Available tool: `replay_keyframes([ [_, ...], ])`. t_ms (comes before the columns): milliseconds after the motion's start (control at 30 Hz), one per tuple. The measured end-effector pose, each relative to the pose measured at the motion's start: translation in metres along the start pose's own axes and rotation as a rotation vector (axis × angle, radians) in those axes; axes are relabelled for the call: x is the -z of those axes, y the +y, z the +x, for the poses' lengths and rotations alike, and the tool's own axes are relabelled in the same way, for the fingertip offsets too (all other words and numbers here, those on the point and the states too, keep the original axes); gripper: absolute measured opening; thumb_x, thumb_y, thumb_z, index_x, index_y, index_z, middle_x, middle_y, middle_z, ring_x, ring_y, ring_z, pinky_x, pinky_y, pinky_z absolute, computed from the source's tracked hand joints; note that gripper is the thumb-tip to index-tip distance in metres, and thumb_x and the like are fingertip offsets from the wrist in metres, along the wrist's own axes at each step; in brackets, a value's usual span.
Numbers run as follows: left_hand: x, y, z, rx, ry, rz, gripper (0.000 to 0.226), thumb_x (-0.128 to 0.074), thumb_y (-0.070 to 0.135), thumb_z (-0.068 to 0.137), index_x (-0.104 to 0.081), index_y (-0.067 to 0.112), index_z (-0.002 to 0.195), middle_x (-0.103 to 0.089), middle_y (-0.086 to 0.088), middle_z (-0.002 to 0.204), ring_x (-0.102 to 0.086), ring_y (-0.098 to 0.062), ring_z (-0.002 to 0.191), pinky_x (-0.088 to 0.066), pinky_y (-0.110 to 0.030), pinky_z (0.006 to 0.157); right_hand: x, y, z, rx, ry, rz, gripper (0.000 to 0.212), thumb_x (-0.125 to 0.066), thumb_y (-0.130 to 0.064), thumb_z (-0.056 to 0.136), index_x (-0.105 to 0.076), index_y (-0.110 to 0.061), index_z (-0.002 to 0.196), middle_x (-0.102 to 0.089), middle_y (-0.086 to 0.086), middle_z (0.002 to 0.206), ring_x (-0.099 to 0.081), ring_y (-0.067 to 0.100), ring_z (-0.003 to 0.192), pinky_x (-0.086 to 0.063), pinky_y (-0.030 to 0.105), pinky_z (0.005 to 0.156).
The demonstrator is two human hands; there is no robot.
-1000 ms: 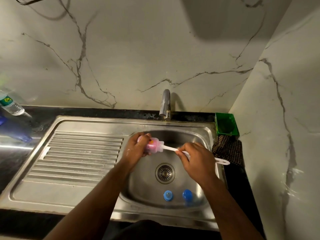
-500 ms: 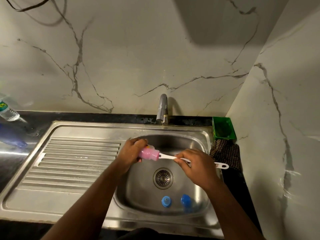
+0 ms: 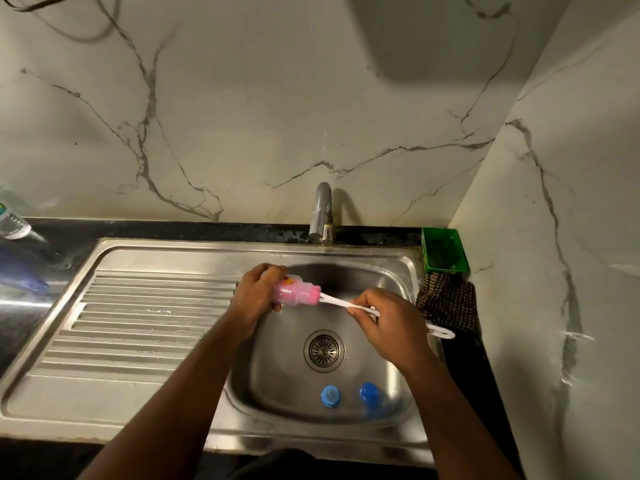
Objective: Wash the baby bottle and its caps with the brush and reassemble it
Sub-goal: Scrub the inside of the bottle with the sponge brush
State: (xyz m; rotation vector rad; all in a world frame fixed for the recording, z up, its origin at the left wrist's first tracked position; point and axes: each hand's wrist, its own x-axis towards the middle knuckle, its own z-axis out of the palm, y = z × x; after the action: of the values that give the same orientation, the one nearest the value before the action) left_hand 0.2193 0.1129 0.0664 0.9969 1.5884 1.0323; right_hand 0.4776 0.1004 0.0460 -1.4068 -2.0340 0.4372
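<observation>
Bottle (image 3: 296,294) lies sideways over the sink (image 3: 346,258), gripped in your left hand (image 3: 255,296); your right hand (image 3: 384,322) pinches the brush (image 3: 341,302) handle at three o'clock (bristles inside, scrubbing).

green tray (image 3: 445,251) back right | checked cloth (image 3: 446,301) before it | possibly a plastic bottle (image 3: 12,221) far left

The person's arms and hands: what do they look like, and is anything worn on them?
Both forearms are bare as far as the frame shows: no sleeves are visible. The left hand and the right hand wear no gloves. I can see no rings, watch or bracelet on either wrist or on the fingers that show. No markings are visible in this dim light.
</observation>
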Motion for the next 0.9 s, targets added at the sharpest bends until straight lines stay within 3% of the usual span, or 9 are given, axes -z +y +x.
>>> replay_keyframes([
  [133, -0.014, -0.005, -0.006, 0.071, -0.052, -0.017, 0.031, -0.059, 0.043, 0.095, -0.067, 0.016, 0.106, -0.073, -0.015, 0.106, -0.067, -0.030, 0.087, -0.053, -0.037, 0.067, -0.015, -0.015, -0.003, 0.035, -0.087, -0.082, 0.020, -0.059, -0.047, 0.099, -0.065, -0.028, 0.094, -0.067, -0.012, 0.080, -0.062, 0.012, 0.072, -0.048, 0.033, 0.061],
  [267, 0.010, -0.001, -0.006, -0.020, -0.067, 0.047, 0.025, -0.056, 0.038, 0.102, -0.067, 0.016, 0.107, -0.073, -0.011, 0.104, -0.069, -0.030, 0.093, -0.057, -0.037, 0.075, -0.003, 0.006, -0.004, -0.002, -0.221, 0.020, 0.018, -0.056, -0.046, 0.102, -0.065, -0.031, 0.099, -0.059, -0.017, 0.068, -0.058, 0.008, 0.065, -0.044, 0.028, 0.060],
  [367, 0.013, 0.005, -0.010, -0.087, -0.157, 0.135, 0.033, -0.059, 0.047, 0.089, -0.064, 0.019, 0.106, -0.070, -0.009, 0.099, -0.067, -0.027, 0.088, -0.057, -0.039, 0.074, -0.005, 0.002, -0.004, 0.076, -0.295, 0.052, 0.024, -0.052, -0.051, 0.101, -0.067, -0.032, 0.102, -0.067, -0.014, 0.078, -0.061, 0.006, 0.071, -0.051, 0.031, 0.065],
  [500, 0.009, 0.001, -0.008, -0.068, -0.099, 0.100, 0.034, -0.068, 0.046, 0.089, -0.058, 0.021, 0.108, -0.067, -0.010, 0.102, -0.069, -0.028, 0.089, -0.059, -0.037, 0.074, -0.004, 0.003, 0.003, 0.125, -0.192, 0.047, 0.029, -0.055, -0.053, 0.099, -0.074, -0.031, 0.102, -0.074, -0.014, 0.089, -0.067, 0.004, 0.080, -0.054, 0.031, 0.070],
  [600, -0.002, -0.001, -0.012, -0.097, -0.057, 0.108, 0.022, -0.069, 0.038, 0.095, -0.058, 0.023, 0.107, -0.067, -0.007, 0.104, -0.070, -0.025, 0.091, -0.062, -0.039, 0.077, -0.011, -0.012, 0.005, 0.086, -0.211, -0.014, 0.031, -0.051, -0.054, 0.100, -0.066, -0.028, 0.094, -0.065, -0.011, 0.073, -0.060, 0.009, 0.067, -0.050, 0.034, 0.062],
  [733, 0.019, 0.008, -0.007, -0.129, 0.004, -0.065, 0.029, -0.068, 0.034, 0.097, -0.057, 0.012, 0.113, -0.069, -0.011, 0.110, -0.073, -0.029, 0.098, -0.064, -0.038, 0.078, -0.009, 0.002, -0.003, -0.110, -0.222, 0.169, 0.043, -0.041, -0.063, 0.097, -0.067, -0.029, 0.094, -0.060, -0.006, 0.059, -0.057, 0.011, 0.053, -0.050, 0.038, 0.055],
  [833, 0.007, 0.005, -0.014, -0.147, -0.079, -0.034, 0.030, -0.073, 0.042, 0.092, -0.059, 0.023, 0.111, -0.070, -0.006, 0.111, -0.072, -0.028, 0.102, -0.063, -0.043, 0.082, -0.019, -0.008, -0.007, -0.092, -0.201, 0.131, 0.044, -0.040, -0.064, 0.097, -0.065, -0.028, 0.093, -0.059, -0.009, 0.061, -0.054, 0.006, 0.054, -0.043, 0.029, 0.053],
  [900, 0.004, 0.003, -0.014, -0.164, -0.066, 0.003, 0.023, -0.073, 0.039, 0.093, -0.063, 0.027, 0.108, -0.070, -0.003, 0.107, -0.070, -0.027, 0.099, -0.063, -0.042, 0.079, -0.020, -0.017, -0.008, -0.051, -0.141, 0.076, 0.036, -0.049, -0.061, 0.097, -0.065, -0.029, 0.093, -0.060, -0.015, 0.068, -0.051, 0.001, 0.059, -0.037, 0.020, 0.055],
])
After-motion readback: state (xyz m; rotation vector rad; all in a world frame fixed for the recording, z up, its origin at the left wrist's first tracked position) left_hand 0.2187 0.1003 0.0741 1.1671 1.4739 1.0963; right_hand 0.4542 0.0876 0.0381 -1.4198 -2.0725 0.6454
